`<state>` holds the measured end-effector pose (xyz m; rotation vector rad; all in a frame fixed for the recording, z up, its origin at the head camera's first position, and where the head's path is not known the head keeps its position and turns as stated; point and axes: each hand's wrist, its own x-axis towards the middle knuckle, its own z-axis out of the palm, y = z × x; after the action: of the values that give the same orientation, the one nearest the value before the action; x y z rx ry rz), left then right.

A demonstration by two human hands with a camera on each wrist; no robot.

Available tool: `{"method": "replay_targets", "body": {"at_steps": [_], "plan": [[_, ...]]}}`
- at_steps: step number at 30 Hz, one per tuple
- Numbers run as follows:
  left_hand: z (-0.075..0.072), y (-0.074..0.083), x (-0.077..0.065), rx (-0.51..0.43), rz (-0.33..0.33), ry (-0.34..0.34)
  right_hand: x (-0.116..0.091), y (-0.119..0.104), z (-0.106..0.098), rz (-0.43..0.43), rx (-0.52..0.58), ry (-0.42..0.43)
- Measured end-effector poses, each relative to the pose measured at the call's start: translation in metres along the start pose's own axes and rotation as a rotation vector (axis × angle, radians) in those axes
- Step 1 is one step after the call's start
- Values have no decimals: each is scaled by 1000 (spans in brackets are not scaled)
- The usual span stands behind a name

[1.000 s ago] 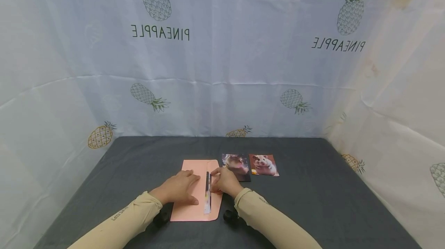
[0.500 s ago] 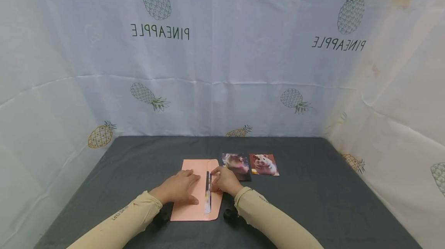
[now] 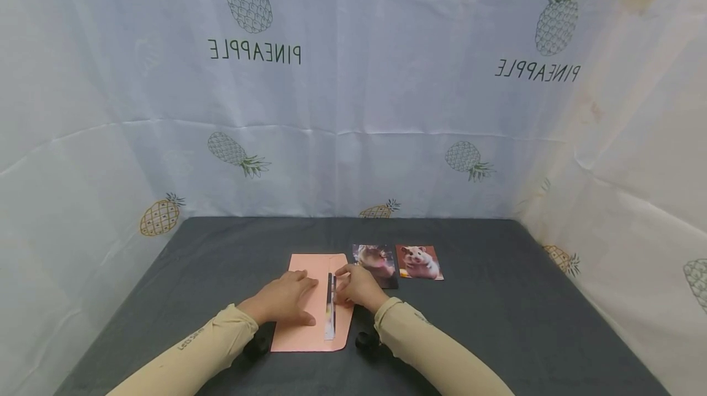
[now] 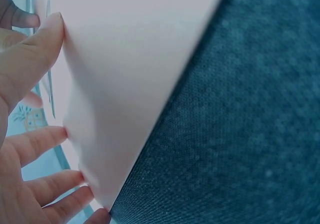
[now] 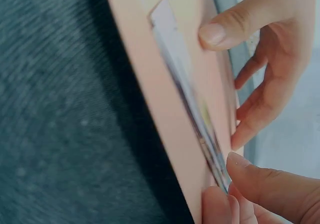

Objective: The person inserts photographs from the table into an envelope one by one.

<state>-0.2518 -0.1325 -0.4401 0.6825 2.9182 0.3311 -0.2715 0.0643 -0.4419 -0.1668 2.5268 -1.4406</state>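
A peach envelope (image 3: 287,341) lies flat on the dark cloth, its flap side towards the right. From its opening shows a narrow strip of photos (image 3: 330,322), the rest hidden inside. My left hand (image 3: 282,299) rests spread on the envelope, thumb and fingertips pressing its face, as the left wrist view also shows. At the photos' exposed edge is my right hand (image 3: 359,288). In the right wrist view its thumb (image 5: 242,164) and fingers pinch the end of the photo strip (image 5: 192,109) near the flap.
Right of the envelope lie a dark animal photo (image 3: 375,261), partly behind my right hand, and a hamster photo (image 3: 420,262). Small black objects (image 3: 366,344) sit under both wrists. A white pineapple-print curtain (image 3: 353,163) stands behind the dark table (image 3: 497,316).
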Motion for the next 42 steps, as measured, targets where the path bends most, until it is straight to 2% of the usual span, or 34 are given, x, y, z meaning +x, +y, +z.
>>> {"method": "replay_targets", "body": {"at_steps": [6,12,14,21,28,35,42], "plan": [[0,0,1,-20,-3,-12,1,-2,-6,10,39,-38],[0,0,1,-13,-9,-20,0,-4,-17,-57,50,-71],[1,0,1,-11,-14,-20,-1,-2,-22,-83,81,-88],[2,-1,1,-21,-12,-12,-1,4,-44,-83,171,-118],[3,-2,0,-4,11,4,5,23,-84,-95,209,-28],[1,0,-2,-4,13,4,8,44,-128,-18,207,108],[2,0,-1,7,9,5,10,67,-162,51,132,176]]}}
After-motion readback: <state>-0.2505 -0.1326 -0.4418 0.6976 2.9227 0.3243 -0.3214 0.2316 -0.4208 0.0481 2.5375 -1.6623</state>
